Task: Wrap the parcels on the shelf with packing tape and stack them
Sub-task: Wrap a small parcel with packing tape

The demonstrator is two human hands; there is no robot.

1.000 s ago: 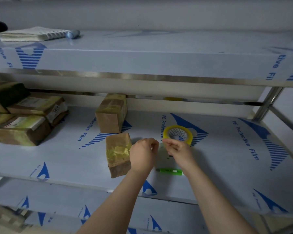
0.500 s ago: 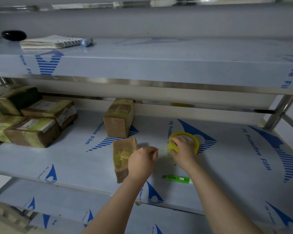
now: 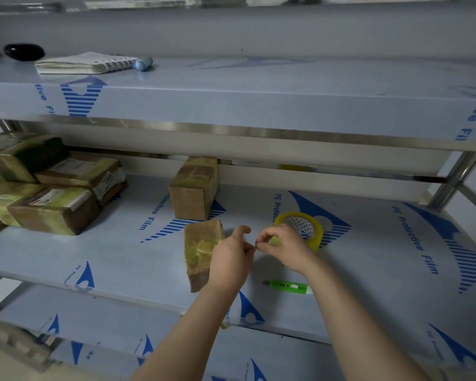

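While both bare hands meet over the middle shelf (image 3: 368, 270) of a steel rack, the left hand (image 3: 231, 259) rests against the right side of a small brown parcel (image 3: 201, 251) that is partly wrapped in yellowish tape; its thumb and forefinger are pinched together at the tips. The right hand (image 3: 283, 247) grips a roll of yellow packing tape (image 3: 304, 229) standing tilted on the shelf just beside the parcel, with thumb and forefinger closed toward the left hand's fingertips. Whether a strip of tape runs between the two pinches cannot be told.

A green utility knife (image 3: 287, 286) lies flat on the shelf near the front edge, below the right wrist. Behind the parcel, touching or nearly touching its far corner, stands a second taped box (image 3: 194, 188). A stack of wrapped parcels (image 3: 50, 185) sits at the far left of the same shelf, well apart from the hands. On the upper shelf (image 3: 259, 89) lie a spiral notebook (image 3: 85, 63), a blue marker (image 3: 143, 63) beside it, and a dark rounded object (image 3: 24, 52) at the left.
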